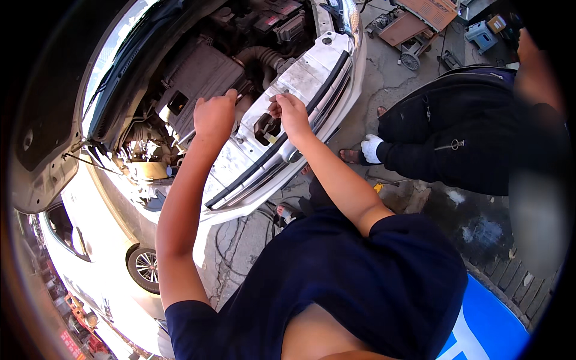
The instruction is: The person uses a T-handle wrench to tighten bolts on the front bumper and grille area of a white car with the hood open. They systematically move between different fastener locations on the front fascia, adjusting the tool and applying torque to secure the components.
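Left hand (215, 119), curled, beside the dark-grey boxy plastic engine cover (207, 75) at eleven o'clock; right hand (293, 115) curled above the white metal front panel (309, 75). Pinching anything? Can't tell. Steady wrists help!

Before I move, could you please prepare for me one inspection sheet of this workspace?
Surface: concrete ground, cracked; the car's white front panel has dark marks.
Job's things: engine bay open, grey-black engine cover in place, ribbed hose beside it.
Clutter: brown metal pieces and a blue box on the ground, upper right.
Grip: left hand over the engine cover's near edge, right hand over the front panel, fingers bent; cannot tell whether either holds something.
Cables: dark, cable-like lines on the ground near the bumper.
Surroundings: a person in dark clothes with a white glove at right; a car wheel at lower left.
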Tool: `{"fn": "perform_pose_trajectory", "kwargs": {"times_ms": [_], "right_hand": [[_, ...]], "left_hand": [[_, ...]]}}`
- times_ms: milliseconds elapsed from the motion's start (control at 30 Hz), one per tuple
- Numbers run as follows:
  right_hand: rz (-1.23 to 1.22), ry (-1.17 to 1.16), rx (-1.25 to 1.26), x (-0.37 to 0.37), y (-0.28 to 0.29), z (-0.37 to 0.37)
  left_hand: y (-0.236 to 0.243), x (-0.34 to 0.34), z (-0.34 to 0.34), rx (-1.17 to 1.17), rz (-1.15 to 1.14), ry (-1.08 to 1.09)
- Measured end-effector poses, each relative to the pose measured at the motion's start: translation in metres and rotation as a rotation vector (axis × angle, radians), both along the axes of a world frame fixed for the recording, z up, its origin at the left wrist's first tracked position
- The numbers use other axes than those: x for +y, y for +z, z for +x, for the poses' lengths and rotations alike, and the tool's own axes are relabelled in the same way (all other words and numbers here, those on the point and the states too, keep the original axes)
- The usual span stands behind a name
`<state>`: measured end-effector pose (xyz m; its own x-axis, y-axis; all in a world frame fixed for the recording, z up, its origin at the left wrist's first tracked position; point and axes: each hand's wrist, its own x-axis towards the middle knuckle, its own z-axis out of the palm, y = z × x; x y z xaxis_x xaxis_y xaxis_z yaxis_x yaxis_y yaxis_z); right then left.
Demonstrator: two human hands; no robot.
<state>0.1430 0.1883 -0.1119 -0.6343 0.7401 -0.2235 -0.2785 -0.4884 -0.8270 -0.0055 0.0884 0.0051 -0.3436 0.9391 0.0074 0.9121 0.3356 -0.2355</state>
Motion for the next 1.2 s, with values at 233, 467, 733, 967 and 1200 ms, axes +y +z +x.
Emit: {"fn": "perform_pose_trajectory", "kwargs": {"times_ms": [233, 467, 733, 967, 1200], "right_hand": [[-0.174, 0.78, 0.08, 0.026, 0.034, -0.076], [-0.427, 0.302, 0.566, -0.003, 0.031, -0.082], [0.671, 0.339, -0.036, -0.045, 0.005, 0.019], [0.444, 0.046, -0.116, 0.0, -0.006, -0.007], [0.1, 0.466, 0.043, 0.05, 0.013, -0.047]], "left_hand": [[-0.051, -0.008, 0.051, -0.189, 0.845, -0.421], [-0.056, 0.006, 0.074, -1.453, 1.926, 0.417], [-0.011, -0.041, -0.092, -1.825, 0.686, 0.912], [-0.017, -0.024, -0.079, 0.011, 0.122, 0.282], [-0.061, 0.002, 0.025, -0.102, 0.869, -0.324]]}}
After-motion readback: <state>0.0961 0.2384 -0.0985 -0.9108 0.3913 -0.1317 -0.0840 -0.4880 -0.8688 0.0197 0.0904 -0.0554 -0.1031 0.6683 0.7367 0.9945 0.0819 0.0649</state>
